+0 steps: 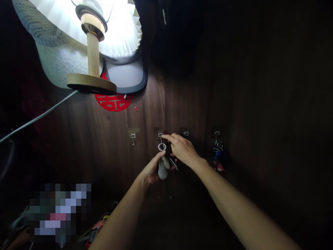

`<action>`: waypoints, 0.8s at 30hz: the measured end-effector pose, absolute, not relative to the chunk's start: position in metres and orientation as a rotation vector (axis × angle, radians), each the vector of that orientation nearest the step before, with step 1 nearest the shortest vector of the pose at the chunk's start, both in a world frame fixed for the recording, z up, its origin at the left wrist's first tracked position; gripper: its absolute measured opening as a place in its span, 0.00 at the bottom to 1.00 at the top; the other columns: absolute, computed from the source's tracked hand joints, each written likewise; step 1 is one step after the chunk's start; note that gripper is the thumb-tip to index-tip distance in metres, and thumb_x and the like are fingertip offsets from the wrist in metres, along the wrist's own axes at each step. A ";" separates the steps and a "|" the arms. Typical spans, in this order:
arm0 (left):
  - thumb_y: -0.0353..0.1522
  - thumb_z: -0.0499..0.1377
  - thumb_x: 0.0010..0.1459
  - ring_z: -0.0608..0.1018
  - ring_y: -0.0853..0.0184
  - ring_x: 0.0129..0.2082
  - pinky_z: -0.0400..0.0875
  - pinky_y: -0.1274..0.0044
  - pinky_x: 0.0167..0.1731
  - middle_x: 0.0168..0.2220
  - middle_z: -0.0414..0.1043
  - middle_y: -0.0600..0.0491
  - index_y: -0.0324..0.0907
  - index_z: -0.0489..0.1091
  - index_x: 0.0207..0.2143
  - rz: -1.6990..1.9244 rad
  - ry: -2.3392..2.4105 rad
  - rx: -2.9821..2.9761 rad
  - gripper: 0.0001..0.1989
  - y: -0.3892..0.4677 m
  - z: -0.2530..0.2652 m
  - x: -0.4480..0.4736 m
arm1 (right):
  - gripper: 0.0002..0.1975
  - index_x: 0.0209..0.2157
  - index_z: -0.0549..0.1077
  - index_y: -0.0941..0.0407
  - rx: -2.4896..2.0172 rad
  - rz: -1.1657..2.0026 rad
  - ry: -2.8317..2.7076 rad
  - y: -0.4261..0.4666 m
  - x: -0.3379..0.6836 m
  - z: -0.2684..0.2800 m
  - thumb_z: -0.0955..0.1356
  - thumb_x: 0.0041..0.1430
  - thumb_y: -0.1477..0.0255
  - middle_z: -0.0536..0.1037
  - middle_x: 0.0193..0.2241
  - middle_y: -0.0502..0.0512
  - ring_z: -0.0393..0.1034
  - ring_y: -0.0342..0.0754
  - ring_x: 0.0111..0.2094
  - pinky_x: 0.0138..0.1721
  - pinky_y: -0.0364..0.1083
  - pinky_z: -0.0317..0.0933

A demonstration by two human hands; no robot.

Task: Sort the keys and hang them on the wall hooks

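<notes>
My left hand (152,170) is closed around a bunch of keys with a grey, rounded fob (163,170). A metal key ring (162,147) sits above its thumb, at the lower end of a small metal hook (160,134) on the dark wood panel. I cannot tell whether the ring hangs on the hook or only overlaps it. A thin, shiny key-like piece (173,163) sticks out to the right. My right hand (182,147) reaches in from the right, its index finger stretched out to the hook and its other fingers partly bent, with nothing seen in it.
More hooks line the panel: one at left (133,138), one beside my right hand (186,133), and one holding keys (218,151). A lit lamp (93,55) with its cord (39,119), caps (125,74) and a red paper cutout (113,103) are upper left.
</notes>
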State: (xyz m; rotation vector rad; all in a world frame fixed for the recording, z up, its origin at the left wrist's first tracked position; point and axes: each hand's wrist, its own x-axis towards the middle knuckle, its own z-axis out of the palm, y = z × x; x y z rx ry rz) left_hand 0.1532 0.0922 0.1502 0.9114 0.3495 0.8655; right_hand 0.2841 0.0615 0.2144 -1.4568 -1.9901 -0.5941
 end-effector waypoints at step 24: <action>0.39 0.54 0.54 0.76 0.69 0.23 0.66 0.84 0.15 0.29 0.76 0.49 0.38 0.71 0.32 0.849 0.467 1.179 0.13 0.071 0.185 0.110 | 0.28 0.55 0.62 0.46 -1.604 -0.696 -2.060 0.056 0.280 0.218 0.57 0.56 0.84 0.75 0.41 0.53 0.65 0.49 0.42 0.43 0.48 0.54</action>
